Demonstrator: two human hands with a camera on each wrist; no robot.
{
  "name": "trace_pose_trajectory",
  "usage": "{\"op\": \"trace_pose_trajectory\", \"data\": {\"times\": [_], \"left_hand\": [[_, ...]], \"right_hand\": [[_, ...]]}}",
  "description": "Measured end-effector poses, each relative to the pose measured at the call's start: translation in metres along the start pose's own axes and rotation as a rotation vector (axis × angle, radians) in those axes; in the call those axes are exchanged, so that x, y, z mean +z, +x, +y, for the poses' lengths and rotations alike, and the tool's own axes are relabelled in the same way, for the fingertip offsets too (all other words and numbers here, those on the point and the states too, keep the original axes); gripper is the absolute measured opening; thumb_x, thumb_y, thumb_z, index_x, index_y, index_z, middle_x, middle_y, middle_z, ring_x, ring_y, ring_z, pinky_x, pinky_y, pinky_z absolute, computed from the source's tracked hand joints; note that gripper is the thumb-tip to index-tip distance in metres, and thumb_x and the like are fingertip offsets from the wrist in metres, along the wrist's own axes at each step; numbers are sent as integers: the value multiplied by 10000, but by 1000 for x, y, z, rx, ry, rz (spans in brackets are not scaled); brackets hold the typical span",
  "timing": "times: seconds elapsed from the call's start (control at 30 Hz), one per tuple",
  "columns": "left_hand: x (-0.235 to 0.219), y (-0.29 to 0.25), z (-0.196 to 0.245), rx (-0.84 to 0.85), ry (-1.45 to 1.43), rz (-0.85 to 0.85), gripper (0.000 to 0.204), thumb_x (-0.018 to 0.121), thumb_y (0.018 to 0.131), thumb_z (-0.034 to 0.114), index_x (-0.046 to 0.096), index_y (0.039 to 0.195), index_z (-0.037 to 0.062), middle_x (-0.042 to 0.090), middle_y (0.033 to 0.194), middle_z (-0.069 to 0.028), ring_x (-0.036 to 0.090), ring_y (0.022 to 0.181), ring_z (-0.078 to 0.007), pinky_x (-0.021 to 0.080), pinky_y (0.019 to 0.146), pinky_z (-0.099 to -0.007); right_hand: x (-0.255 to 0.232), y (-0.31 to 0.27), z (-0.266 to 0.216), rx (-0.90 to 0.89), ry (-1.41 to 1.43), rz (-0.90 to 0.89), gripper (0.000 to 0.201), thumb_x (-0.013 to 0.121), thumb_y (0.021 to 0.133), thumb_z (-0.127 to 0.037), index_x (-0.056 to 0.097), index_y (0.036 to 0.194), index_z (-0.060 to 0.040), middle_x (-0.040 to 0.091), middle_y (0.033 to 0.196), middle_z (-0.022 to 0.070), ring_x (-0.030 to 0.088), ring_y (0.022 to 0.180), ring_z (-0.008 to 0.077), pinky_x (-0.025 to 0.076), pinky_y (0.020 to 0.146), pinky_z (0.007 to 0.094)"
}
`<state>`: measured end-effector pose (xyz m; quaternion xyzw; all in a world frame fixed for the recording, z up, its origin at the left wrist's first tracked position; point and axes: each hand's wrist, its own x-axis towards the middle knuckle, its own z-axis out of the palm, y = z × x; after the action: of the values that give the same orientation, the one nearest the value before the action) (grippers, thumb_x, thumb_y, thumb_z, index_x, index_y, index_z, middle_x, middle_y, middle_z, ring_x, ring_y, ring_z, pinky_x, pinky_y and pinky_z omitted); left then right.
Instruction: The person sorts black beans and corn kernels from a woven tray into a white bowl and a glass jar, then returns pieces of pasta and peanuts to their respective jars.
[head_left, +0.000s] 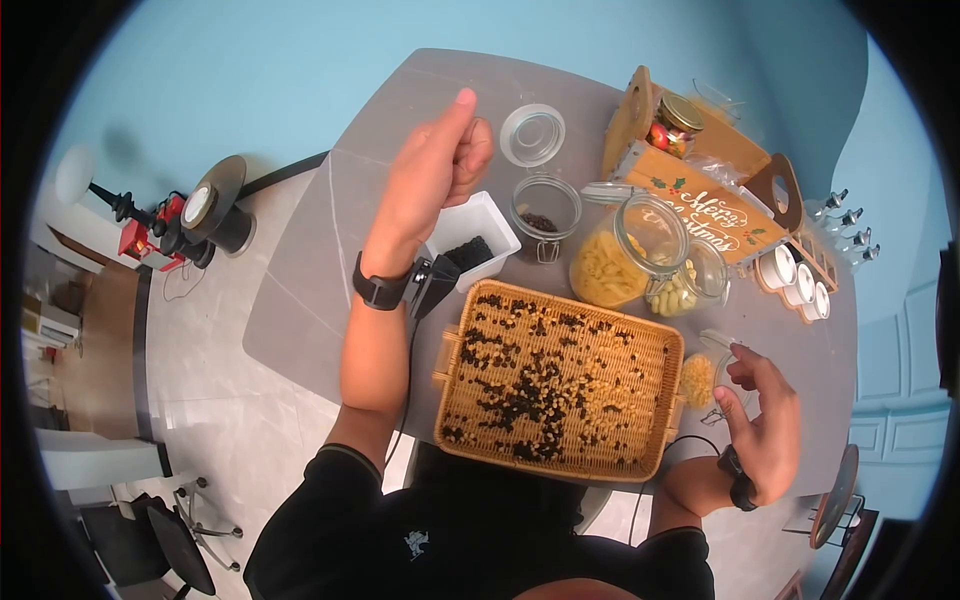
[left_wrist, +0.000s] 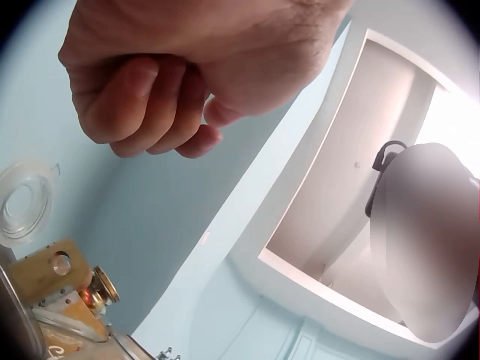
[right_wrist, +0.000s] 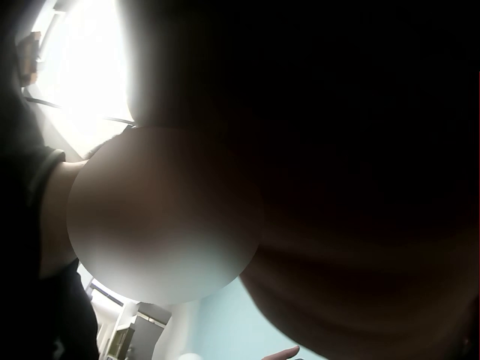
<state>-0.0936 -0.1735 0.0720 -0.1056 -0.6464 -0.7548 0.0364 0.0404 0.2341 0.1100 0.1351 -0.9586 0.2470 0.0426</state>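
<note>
My left hand [head_left: 440, 165] is raised over the table, its fingers curled into the palm and its thumb stretched out; in the left wrist view its curled fingers [left_wrist: 154, 105] hold nothing. Below it is a white container [head_left: 490, 225] with black contents. My right hand [head_left: 765, 430] is beside a clear glass jar [head_left: 735, 372] with small yellow grains, thumb and fingers apart and fingertips overlapping the jar in the head view. The right wrist view is mostly dark. Between my arms lies a wicker basket [head_left: 560, 465] scattered with black and yellow kernels or beans.
Behind the basket stand a jar of dark beans [head_left: 546, 212], a large jar of yellow pasta [head_left: 610, 265] and a smaller jar [head_left: 675, 290]. A round glass lid [head_left: 532, 135] lies farther back. A wooden Christmas crate [head_left: 690, 180] and white-topped containers [head_left: 795, 280] stand right.
</note>
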Motion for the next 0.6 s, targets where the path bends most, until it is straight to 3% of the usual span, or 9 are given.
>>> {"op": "trace_pose_trajectory", "data": {"times": [0.37, 0.6], "left_hand": [[7, 1, -3, -3, 83, 64, 558, 515, 1151, 451, 401, 688, 161, 290, 573, 90, 246, 491, -43, 269, 451, -241], [11, 1, -3, 22, 86, 74, 550, 548, 1140, 434, 401, 686, 159, 319, 576, 82, 269, 494, -44, 315, 460, -244]], "right_hand": [[1, 1, 0, -20, -21, -2, 488, 839, 891, -135, 675, 1325, 15, 718, 977, 185, 683, 862, 353, 566, 827, 416], [2, 1, -1, -7, -8, 0, 492, 849, 883, -136, 683, 1321, 13, 726, 990, 194, 695, 869, 357, 570, 824, 420]]}}
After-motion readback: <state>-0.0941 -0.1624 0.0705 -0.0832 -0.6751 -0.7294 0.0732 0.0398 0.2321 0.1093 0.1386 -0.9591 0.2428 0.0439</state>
